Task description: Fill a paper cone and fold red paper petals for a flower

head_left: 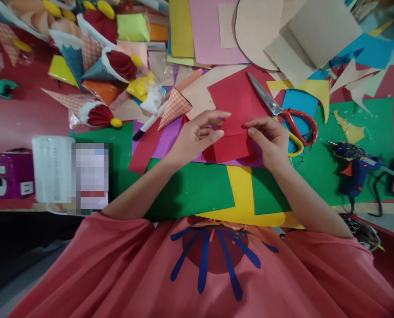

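My right hand [270, 140] pinches the right side of a small piece of red paper [235, 146], thumb against fingers. My left hand [200, 136] hovers at the paper's left side, thumb and index finger apart with nothing between them. Beyond the hands lies a larger red sheet [238, 95], with scissors [278, 108] with red and yellow handles across its right side. Just past my left hand stands an orange checked paper cone [176, 107], beside a black-capped white marker [150, 122]. Purple paper [163, 143] shows under the red pieces.
Finished cones with red crepe paper [99, 115] and yellow tips crowd the far left. A blue glue gun [356, 170] with a cord rests at the right. A phone [92, 176] lies left on the green mat [190, 187]. Coloured sheets [216, 33] and cardboard [323, 33] cover the back.
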Demonstrator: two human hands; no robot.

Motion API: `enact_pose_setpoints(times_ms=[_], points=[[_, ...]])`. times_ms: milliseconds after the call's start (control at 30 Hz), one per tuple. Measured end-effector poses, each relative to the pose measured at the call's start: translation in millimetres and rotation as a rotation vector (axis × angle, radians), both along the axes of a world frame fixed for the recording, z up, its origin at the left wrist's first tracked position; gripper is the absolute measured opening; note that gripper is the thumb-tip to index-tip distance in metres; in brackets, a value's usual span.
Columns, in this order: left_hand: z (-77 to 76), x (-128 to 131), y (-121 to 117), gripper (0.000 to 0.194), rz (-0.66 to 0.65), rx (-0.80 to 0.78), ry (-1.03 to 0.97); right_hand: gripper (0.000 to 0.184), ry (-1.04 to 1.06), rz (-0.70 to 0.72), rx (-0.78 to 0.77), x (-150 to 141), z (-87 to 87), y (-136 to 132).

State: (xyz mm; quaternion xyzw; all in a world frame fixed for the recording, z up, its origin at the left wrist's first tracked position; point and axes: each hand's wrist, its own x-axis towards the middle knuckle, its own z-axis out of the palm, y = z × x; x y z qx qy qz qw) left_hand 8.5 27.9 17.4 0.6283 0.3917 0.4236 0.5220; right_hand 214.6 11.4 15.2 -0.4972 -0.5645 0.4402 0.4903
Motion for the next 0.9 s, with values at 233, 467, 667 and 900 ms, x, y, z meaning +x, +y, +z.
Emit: enact_pose_setpoints(times_ms=[233,467,667,900], points=[[18.4,1,-6,0.018,0.116,-0.084,0.092,0.009,-0.085,0.004,-0.003,-5,16.3,-8],[6.1,-2,-11,0.02,0.2,-0.053,0.053,0.014,-0.143,0.077,0.011,-1,18.4,-8],[-5.3,-4,-14,0.026,0.214,-0.013,-0.007,0.012,-0.113,0.048,0.004,0,13.7,-4],[-20.7,-9,-14,0.029,0.234,0.025,-0.027,0.011,-0.07,0.062,-0.023,-2,9.7,-4]])
